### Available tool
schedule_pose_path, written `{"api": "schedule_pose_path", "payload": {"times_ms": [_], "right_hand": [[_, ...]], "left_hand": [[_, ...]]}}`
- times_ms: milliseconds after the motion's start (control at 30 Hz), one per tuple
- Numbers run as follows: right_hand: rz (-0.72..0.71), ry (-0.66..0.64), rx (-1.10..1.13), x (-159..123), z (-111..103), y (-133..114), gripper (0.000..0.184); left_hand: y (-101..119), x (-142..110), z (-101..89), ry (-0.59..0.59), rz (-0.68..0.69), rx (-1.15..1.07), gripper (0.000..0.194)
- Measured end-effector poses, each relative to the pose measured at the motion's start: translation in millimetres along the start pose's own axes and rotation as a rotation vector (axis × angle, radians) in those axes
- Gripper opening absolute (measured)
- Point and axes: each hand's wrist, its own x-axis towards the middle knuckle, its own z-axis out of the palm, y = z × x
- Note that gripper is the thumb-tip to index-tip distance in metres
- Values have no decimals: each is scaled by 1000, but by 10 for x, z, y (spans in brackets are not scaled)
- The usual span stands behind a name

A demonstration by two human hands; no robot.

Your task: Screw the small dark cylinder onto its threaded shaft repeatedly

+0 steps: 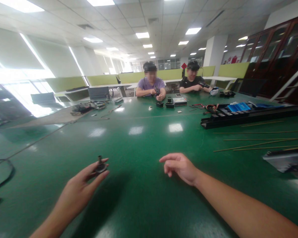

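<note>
A glossy, dark-green worktop (144,138) spreads across the view, mirroring pale square ceiling lamps (142,35). Large pale blinds (50,56) cover the bright left side of the room, low yellow-green partitions (132,78) run across the back, and a tall red-brown wooden cabinet with glass panes (275,49) stands at the right. At the far edge sit a person in a purple shirt (151,86) and a person in a black shirt (187,86). On the right lie a long black channel-shaped tray (228,121) with bright-blue flat packets (239,106) and, nearer, several thin brass-coloured rods (263,139).

The wearer's left hand (81,185) holds a small dark metallic part with a round, disc-like base and a short stem (100,167) above the near worktop, left of centre. The stem, which marks its long axis, points up and slightly away from the wearer, the disc lying below; finer detail is too small to tell. The left fingers are narrowed around the disc's edge. The right hand (182,168) hovers right of centre, its fingers loosely bent and parted, the uppermost reaching leftward.
</note>
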Motion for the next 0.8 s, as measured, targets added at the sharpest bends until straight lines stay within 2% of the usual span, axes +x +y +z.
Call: {"api": "schedule_pose_path", "payload": {"times_ms": [67, 167, 233, 300, 367, 433, 633, 800], "right_hand": [[-83, 151, -101, 26, -55, -1, 30], [-137, 317, -444, 58, -124, 31, 36], [-138, 318, -649, 60, -143, 69, 48], [-136, 262, -775, 47, -131, 96, 54], [-160, 248, -877, 24, -95, 97, 55], [-171, 230, -934, 0, -49, 75, 56], [-214, 182, -1038, -56, 30, 25, 46], [-229, 171, -994, -70, 39, 27, 38]], "left_hand": [[303, 182, 325, -69, 117, -99, 51], [698, 340, 767, -174, 263, -104, 41], [812, 364, 987, -184, 259, -118, 46], [811, 349, 1136, -193, 229, -152, 40], [756, 324, 1213, -212, 227, -189, 29], [710, 304, 1231, -220, 253, -229, 25], [731, 251, 1181, -249, 322, -322, 28], [739, 202, 1201, -231, 267, -311, 40]]}}
